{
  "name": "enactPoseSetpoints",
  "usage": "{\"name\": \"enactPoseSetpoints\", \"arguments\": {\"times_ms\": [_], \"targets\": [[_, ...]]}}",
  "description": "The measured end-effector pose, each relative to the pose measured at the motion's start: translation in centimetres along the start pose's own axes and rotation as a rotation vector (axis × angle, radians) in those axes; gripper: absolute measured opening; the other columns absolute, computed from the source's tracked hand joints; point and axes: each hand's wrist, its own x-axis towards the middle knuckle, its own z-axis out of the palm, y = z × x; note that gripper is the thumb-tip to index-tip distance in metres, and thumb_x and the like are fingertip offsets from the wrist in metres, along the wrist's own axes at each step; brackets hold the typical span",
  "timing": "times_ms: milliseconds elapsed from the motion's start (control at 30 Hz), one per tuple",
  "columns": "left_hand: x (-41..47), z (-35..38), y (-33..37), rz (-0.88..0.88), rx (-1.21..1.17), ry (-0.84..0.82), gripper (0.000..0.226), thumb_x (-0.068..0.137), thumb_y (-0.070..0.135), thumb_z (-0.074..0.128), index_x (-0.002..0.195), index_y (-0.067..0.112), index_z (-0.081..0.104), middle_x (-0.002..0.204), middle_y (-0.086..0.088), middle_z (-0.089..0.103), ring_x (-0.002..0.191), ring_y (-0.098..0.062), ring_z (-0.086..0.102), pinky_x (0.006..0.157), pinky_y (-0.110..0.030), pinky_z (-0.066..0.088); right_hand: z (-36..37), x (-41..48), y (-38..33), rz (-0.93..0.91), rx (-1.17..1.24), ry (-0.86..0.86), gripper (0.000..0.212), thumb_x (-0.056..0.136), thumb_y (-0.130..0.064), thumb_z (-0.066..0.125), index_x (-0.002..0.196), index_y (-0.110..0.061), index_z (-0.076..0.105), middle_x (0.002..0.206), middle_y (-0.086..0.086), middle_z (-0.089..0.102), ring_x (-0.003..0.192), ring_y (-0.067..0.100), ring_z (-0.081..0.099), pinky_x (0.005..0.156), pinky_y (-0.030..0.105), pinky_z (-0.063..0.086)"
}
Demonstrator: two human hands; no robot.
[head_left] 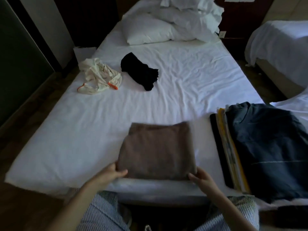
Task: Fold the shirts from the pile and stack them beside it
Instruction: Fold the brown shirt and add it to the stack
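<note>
A folded brown shirt (157,150) lies at the near edge of the white bed (83,139), slightly blurred. My left hand (115,172) grips its near left corner, thumb on top. My right hand (200,176) grips its near right corner the same way. To the right stands a stack of folded shirts (260,147) with a dark navy one on top and yellow and black layers showing at its left side. Farther back on the bed lie a crumpled black garment (140,70) and a crumpled cream garment with orange trim (100,75).
White pillows (150,30) and bunched bedding (191,15) sit at the head of the bed. A second bed (280,47) stands at the right. Dark floor runs along the left side. My striped trousers (103,214) show at the bottom.
</note>
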Motion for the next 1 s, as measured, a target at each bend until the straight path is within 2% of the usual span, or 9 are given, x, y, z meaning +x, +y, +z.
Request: {"name": "enactPoseSetpoints", "arguments": {"times_ms": [133,233,367,567,700,767,833,900,1000], "targets": [[-0.6,0.2,-2.1,-0.072,-0.13,0.007,0.021,0.086,0.01,0.066,0.106,0.016,0.061,0.113,0.001,0.066,0.091,-0.001,0.066,0.078,-0.015,0.05,-0.2,-0.7,-1.5,0.04,0.037,-0.066,0.011,0.091,0.0,0.055,0.097,-0.008,0.06,0.069,-0.01,0.068,0.068,0.0,0.061,0.061,0.011,0.046],[0.6,-0.6,-0.1,-0.069,-0.169,-0.051,0.054,0.064,0.04,0.084,0.108,0.015,0.065,0.111,-0.001,0.07,0.104,-0.014,0.065,0.092,-0.028,0.049,-1.3,0.1,-4.4,0.091,0.06,-0.126,0.017,0.094,-0.019,0.055,0.11,-0.018,0.057,0.09,-0.005,0.067,0.082,0.008,0.063,0.066,0.014,0.048],[2.9,0.0,2.5,-0.093,-0.243,0.028,0.022,0.088,0.021,0.064,0.108,0.011,0.063,0.102,-0.001,0.07,0.093,-0.014,0.066,0.076,-0.025,0.051,-0.9,1.7,-5.6,0.095,-0.029,-0.085,0.027,0.091,-0.028,0.059,0.114,-0.013,0.056,0.099,0.003,0.066,0.089,0.015,0.064,0.074,0.022,0.051],[2.3,0.9,0.5,-0.081,-0.307,0.207,0.022,0.091,0.009,0.06,0.113,0.011,0.06,0.1,-0.008,0.068,0.089,-0.024,0.065,0.079,-0.036,0.054,0.1,1.3,-2.2,0.18,0.172,0.002,0.024,0.091,-0.005,0.056,0.115,0.001,0.056,0.096,0.01,0.066,0.085,0.022,0.062,0.07,0.025,0.055],[0.0,1.5,-3.3,-0.165,-0.311,0.199,0.023,0.091,0.008,0.06,0.114,0.008,0.06,0.098,-0.008,0.071,0.084,-0.023,0.067,0.072,-0.034,0.056,0.2,-0.2,0.0,0.245,0.157,-0.103,0.035,0.089,0.0,0.058,0.124,0.003,0.052,0.1,0.014,0.066,0.083,0.018,0.063,0.063,0.019,0.054],[0.4,1.2,-2.7,-0.188,-0.325,0.17,0.023,0.091,0.01,0.06,0.113,0.01,0.061,0.087,-0.002,0.074,0.078,-0.019,0.07,0.067,-0.032,0.058,-0.4,-0.2,-1.4,0.245,0.112,-0.182,0.032,0.09,-0.01,0.059,0.121,-0.006,0.053,0.102,0.007,0.067,0.086,0.014,0.064,0.065,0.02,0.053],[1.5,0.5,-1.3,-0.18,-0.352,0.103,0.027,0.089,0.012,0.062,0.116,0.008,0.061,0.096,-0.005,0.073,0.086,-0.02,0.07,0.073,-0.033,0.057,-0.9,0.2,-3.0,0.227,0.065,-0.239,0.027,0.093,-0.023,0.056,0.119,-0.017,0.052,0.105,0.001,0.066,0.09,0.011,0.064,0.069,0.023,0.053],[2.7,-0.1,0.3,-0.166,-0.375,0.06,0.031,0.088,0.016,0.064,0.117,0.005,0.061,0.11,-0.012,0.07,0.097,-0.023,0.067,0.079,-0.032,0.053,-1.0,1.0,-4.6,0.184,0.102,-0.213,0.028,0.093,-0.029,0.053,0.12,-0.021,0.051,0.108,0.0,0.064,0.094,0.013,0.064,0.072,0.026,0.053],[4.3,-0.1,2.1,-0.219,-0.372,0.018,0.03,0.087,0.021,0.066,0.112,0.004,0.064,0.107,-0.013,0.07,0.096,-0.025,0.067,0.073,-0.029,0.052,-0.2,2.9,-5.9,0.16,0.332,-0.117,0.035,0.093,-0.029,0.054,0.124,-0.016,0.05,0.115,0.007,0.063,0.101,0.022,0.064,0.078,0.029,0.054]]}}
